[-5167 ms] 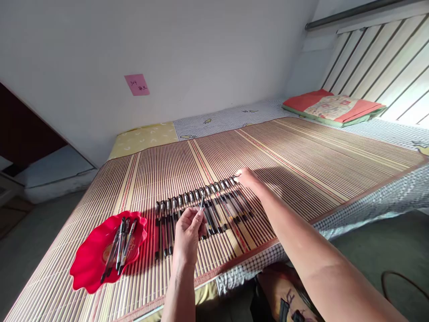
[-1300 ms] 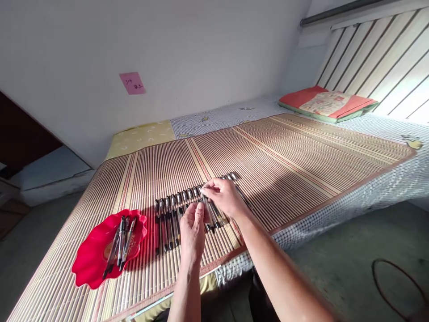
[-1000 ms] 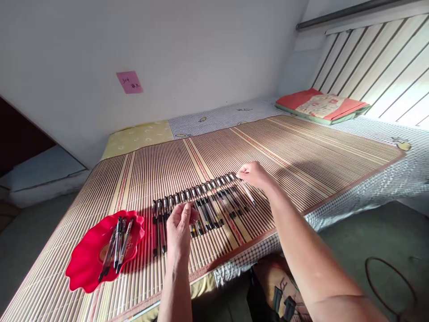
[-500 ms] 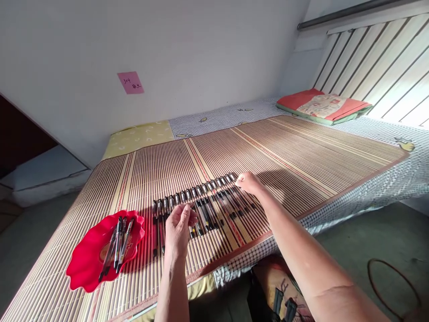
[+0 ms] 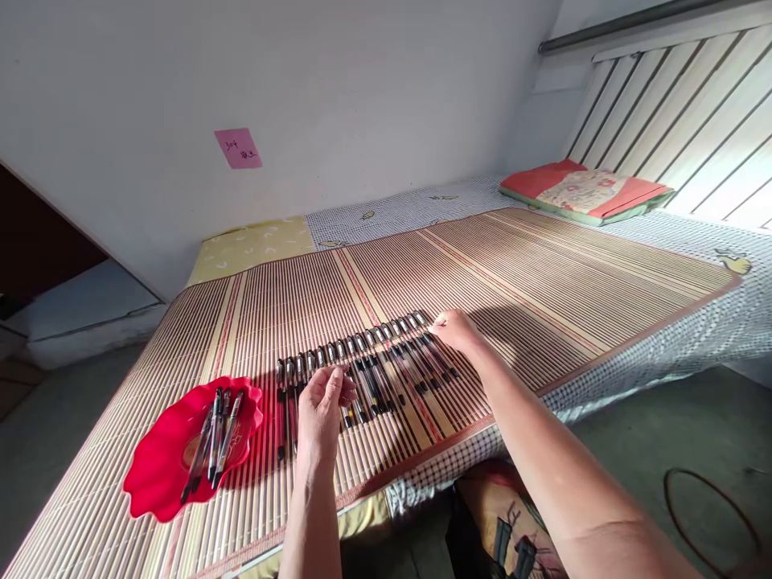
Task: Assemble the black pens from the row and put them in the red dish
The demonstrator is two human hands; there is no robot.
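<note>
Several black-capped pens [image 5: 372,382] lie side by side in a row on the striped mat, caps toward the wall. My left hand [image 5: 322,394] hovers over the row's left part, its fingers curled in toward the thumb, with nothing visible in them; it hides some pens. At the right end of the row, my right hand [image 5: 457,330] is closed in a pinch just beside the last pen's cap. I see nothing between its fingertips. A red scalloped plate [image 5: 150,474] to the left holds several more pens [image 5: 215,434].
The slatted mat [image 5: 512,273] covers most of the bed. A folded red and floral cloth [image 5: 588,189] lies at the far right by the white headboard [image 5: 681,121]. On the wall is a pink paper note [image 5: 239,149]. The bed's near edge runs below my forearms.
My right hand has shifted slightly to the right, away from the last pen's cap. My left hand keeps its place, and the view has moved a little.
</note>
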